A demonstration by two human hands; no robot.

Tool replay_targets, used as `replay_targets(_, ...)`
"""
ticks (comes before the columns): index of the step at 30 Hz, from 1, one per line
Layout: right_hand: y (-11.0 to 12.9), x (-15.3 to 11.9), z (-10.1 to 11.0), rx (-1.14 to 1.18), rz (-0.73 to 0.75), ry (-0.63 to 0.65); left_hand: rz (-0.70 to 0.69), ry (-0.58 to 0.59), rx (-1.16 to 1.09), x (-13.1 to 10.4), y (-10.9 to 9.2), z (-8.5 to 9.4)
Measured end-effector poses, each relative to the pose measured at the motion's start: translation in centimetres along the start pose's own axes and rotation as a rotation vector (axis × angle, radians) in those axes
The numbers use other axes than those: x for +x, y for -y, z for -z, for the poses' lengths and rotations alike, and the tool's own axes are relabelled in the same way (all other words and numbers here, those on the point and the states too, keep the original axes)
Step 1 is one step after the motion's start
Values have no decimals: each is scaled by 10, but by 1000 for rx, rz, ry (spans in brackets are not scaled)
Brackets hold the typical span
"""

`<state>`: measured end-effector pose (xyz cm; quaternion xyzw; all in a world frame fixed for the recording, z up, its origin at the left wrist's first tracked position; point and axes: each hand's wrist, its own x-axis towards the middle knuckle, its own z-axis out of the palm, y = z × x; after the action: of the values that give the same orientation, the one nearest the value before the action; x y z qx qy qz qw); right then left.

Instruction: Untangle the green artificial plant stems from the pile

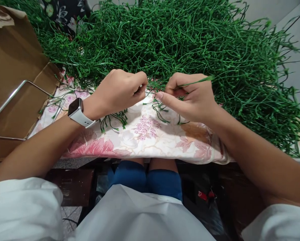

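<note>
My right hand (192, 97) is closed, thumb and fingers drawn together on a thin green artificial stem (197, 81) whose wider tip sticks out past the knuckles to the right. To its left, my left hand (124, 88), with a watch (75, 108) on the wrist, is curled shut, back of the hand up. What its fingers hold is hidden from me. Green stems with small forked tips (114, 121) show on the cloth beneath the left hand. More loose stems (161, 108) lie between and below the two hands.
A large heap of green artificial stems (165, 40) fills the far side. Floral cloth (146, 129) covers the table up to its near edge. On the left stands a cardboard box (14, 60) with a bent metal rod (7, 102) in front. Dark flowered fabric (64, 16) shows behind.
</note>
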<state>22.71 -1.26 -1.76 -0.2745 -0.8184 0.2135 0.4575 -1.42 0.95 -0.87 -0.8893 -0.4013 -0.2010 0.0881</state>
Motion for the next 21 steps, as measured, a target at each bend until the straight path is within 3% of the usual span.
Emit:
replay_targets(4, -10, 15, 21, 27, 183, -488, 124, -99, -77, 3, 23, 11)
replay_targets(7, -28, 28, 42, 137, 220, -675, 152, -130, -217, 3, 27, 18)
replay_targets(10, -44, 30, 58, 1, 218, -618, 73, -176, -237, 1, 21, 14)
replay_targets(15, -48, 16, 73, -631, 268, -335, -70, -165, -208, -1, 17, 1)
replay_targets(21, -49, 17, 85, -945, -15, -305, -101, -129, -216, -1, 15, 2)
